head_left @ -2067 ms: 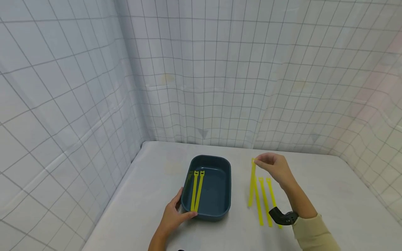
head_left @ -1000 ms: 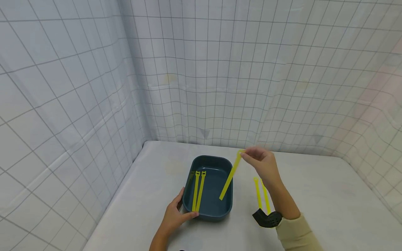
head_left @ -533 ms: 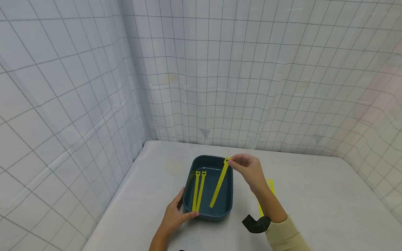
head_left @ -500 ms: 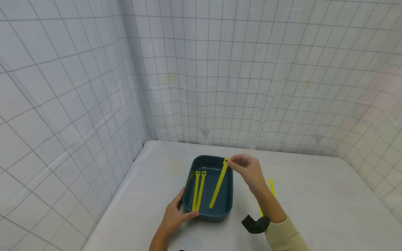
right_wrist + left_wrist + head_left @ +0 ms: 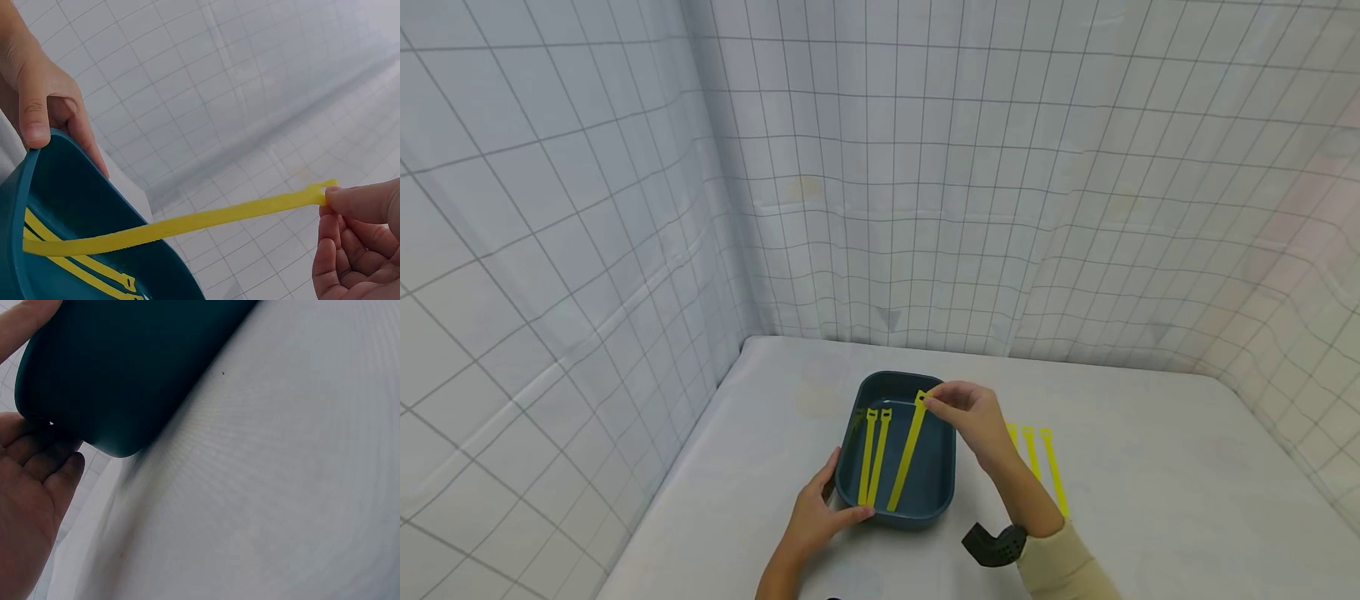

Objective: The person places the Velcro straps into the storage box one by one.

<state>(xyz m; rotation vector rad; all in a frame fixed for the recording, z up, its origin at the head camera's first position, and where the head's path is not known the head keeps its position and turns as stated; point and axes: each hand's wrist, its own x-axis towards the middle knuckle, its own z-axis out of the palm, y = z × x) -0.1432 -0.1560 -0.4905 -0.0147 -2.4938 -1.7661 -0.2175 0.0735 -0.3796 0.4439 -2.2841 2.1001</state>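
Note:
My right hand point(image 5: 973, 417) pinches a yellow hook-and-loop cable tie point(image 5: 907, 458) by its slotted head, between thumb and fingers. The tie slants down into a dark teal plastic container point(image 5: 936, 454). In the right wrist view, its tail end reaches the container's wall point(image 5: 15, 206) while the head stays raised outside the rim. Two more yellow cable ties point(image 5: 877, 458) lie side by side in the container's left half. My left hand point(image 5: 814, 510) grips the container's near left corner, thumb over the rim and fingers along the outer side, as the left wrist view also shows.
Several yellow cable ties point(image 5: 1055, 471) lie on the white-covered table point(image 5: 1150, 467) right of the container, partly behind my right forearm. White grid-patterned sheets point(image 5: 880, 183) hang at the back and sides. A black device point(image 5: 995, 546) sits on my right wrist.
My right hand has carried one cable tie from the table leftward over the container and lowered it inside. The left hand keeps its grip on the container.

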